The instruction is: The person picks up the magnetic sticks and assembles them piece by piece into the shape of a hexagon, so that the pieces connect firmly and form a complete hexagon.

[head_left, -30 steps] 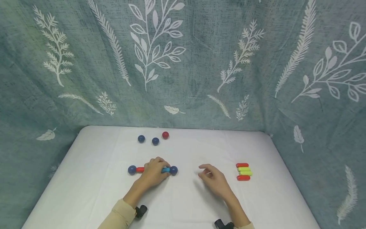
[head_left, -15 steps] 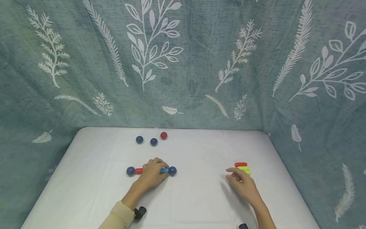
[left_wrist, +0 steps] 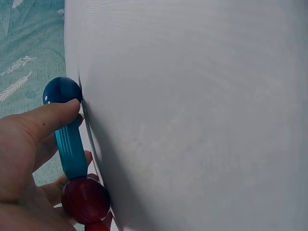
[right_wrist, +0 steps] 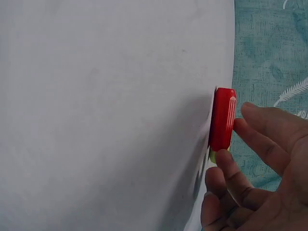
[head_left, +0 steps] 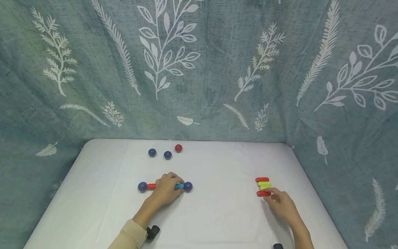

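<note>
My left hand grips a straight chain of balls and sticks lying on the table. In the left wrist view its thumb lies across the join of a dark blue ball and a light blue stick; a dark red ball follows. In the head view, a red stick and another blue ball show left of this hand. My right hand is at the nearest loose red stick, its fingers loosely bent around one end. A fingertip appears to touch it; the thumb looks apart.
Beyond that stick lie yellow-green sticks and another red stick, in a row. Two loose blue balls and a red ball sit near the back edge of the white table. A patterned green cloth hangs behind.
My right hand has moved right across the table to the row of loose sticks, and now reaches its nearest red stick. The left hand and its chain stay in place.
</note>
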Demonstrator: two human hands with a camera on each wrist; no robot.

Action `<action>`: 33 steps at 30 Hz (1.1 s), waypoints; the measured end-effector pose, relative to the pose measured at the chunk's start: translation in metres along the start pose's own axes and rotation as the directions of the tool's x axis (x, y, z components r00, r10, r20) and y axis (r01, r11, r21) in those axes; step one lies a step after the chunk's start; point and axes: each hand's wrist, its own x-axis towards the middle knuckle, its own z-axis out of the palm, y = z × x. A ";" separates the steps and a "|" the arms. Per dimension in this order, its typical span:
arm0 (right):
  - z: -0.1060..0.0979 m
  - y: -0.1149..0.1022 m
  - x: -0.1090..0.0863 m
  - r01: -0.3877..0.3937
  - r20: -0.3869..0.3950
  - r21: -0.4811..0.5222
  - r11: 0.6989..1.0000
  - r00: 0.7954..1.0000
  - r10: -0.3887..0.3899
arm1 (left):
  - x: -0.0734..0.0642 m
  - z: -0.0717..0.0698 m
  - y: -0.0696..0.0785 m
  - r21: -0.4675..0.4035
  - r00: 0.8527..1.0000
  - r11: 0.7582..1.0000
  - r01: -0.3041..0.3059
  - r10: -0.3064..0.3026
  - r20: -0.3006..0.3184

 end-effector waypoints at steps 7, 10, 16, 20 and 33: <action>0.004 0.004 0.005 -0.051 0.028 -0.015 0.999 0.998 0.051 | 0.000 0.000 0.000 -0.007 1.000 1.000 0.000 0.000 -0.005; 0.005 0.006 0.005 -0.045 0.022 -0.029 0.999 0.999 0.046 | 0.000 0.000 0.001 -0.008 1.000 1.000 -0.005 0.005 -0.005; 0.006 0.005 0.003 -0.083 0.057 0.000 0.997 0.995 0.083 | 0.000 0.000 0.001 -0.008 1.000 1.000 -0.001 0.001 -0.003; 0.010 -0.003 0.001 -0.049 0.039 0.010 0.999 0.998 0.048 | 0.000 -0.001 0.000 0.004 1.000 1.000 -0.002 0.003 -0.008; 0.060 -0.076 0.012 0.150 0.058 0.050 0.987 0.987 -0.153 | 0.000 -0.002 -0.002 0.002 1.000 1.000 0.010 -0.010 0.009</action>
